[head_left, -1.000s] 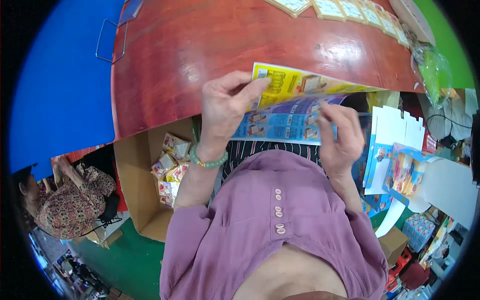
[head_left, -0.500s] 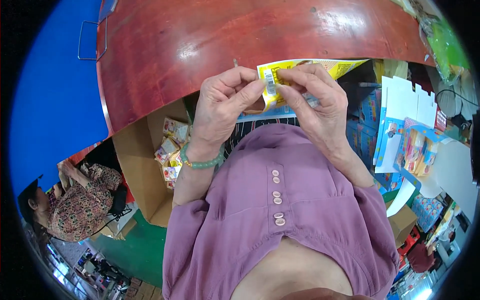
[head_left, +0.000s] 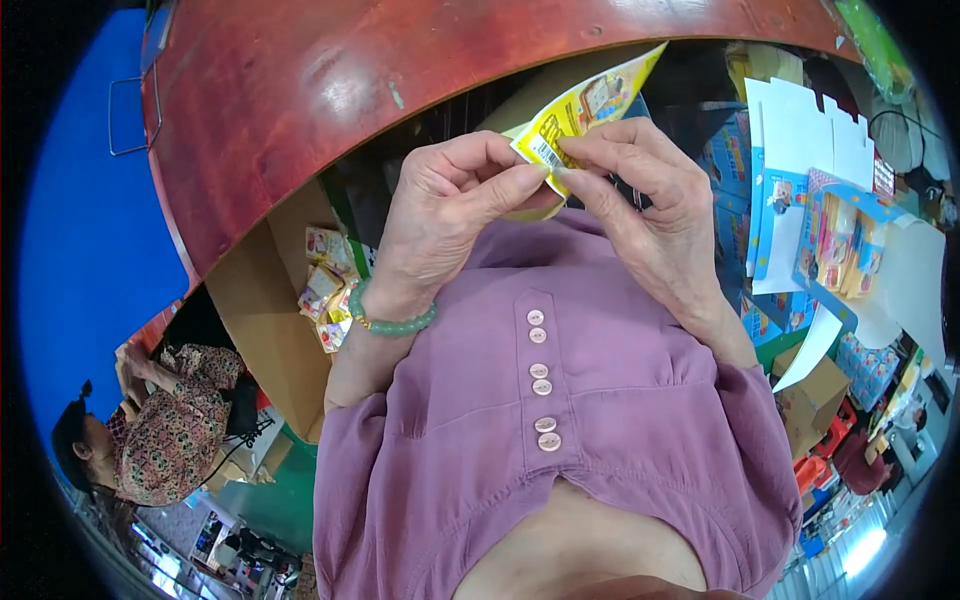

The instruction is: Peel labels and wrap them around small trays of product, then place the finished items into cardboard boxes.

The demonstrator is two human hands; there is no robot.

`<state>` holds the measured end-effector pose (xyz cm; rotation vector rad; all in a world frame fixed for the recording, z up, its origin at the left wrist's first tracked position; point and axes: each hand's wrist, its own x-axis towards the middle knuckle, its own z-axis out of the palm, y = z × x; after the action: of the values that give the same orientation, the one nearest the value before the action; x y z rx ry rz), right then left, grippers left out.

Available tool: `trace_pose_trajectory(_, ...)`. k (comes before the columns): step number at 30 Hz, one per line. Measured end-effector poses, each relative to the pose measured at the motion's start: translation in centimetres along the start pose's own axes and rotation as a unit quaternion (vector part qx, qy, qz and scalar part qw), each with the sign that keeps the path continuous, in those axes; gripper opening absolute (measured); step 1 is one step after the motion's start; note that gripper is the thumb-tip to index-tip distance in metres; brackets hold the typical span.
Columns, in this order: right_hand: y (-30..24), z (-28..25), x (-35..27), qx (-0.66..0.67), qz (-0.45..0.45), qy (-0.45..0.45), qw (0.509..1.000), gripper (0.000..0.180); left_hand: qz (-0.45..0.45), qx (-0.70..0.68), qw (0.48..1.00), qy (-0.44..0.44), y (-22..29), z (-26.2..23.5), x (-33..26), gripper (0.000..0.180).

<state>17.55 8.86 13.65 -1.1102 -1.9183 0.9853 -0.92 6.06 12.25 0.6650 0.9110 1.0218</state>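
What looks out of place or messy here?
Small packets lie jumbled at all angles in the open cardboard box under the red table. The yellow packet pinched between the left hand and right hand looks intact.

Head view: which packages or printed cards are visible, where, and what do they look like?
Yellow card: pinched between left hand and right hand, flat, pointed corner up, small picture panel.
Blue packs: right side, flat, blue with pink-yellow contents.
White sheets: upper right, plain.
Small packets: in cardboard box, lower left, yellow-pink.
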Motion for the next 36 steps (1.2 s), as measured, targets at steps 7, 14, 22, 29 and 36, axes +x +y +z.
trace_pose_trajectory(7, 0.5, -0.7, -0.8, 0.049, 0.029, -0.024, 0.998, 0.023, 0.034, 0.039, 0.998, 0.021, -0.6, 1.4, -0.2, 0.012)
trace_pose_trajectory(14, 0.4, -0.6, -1.4, -0.005, -0.015, -0.013, 1.000, 0.028, 0.039, 0.097, 0.994, 0.018, 0.1, 1.6, -0.3, 0.010)
trace_pose_trajectory(22, -0.1, -0.1, -1.6, -0.080, -0.050, 0.006, 0.996, 0.027, 0.180, 0.285, 0.941, 0.033, -0.4, 1.8, 0.0, 0.008)
trace_pose_trajectory(29, 0.8, -0.2, -2.0, -0.047, -0.059, 0.012, 0.997, 0.026, 0.215, 0.367, 0.905, 0.008, -0.2, 1.9, 0.6, 0.010)
trace_pose_trajectory(36, 1.7, -0.9, -2.2, 0.057, -0.034, 0.000, 0.998, 0.022, 0.178, 0.323, 0.930, 0.006, -0.2, 2.4, 0.5, 0.012)
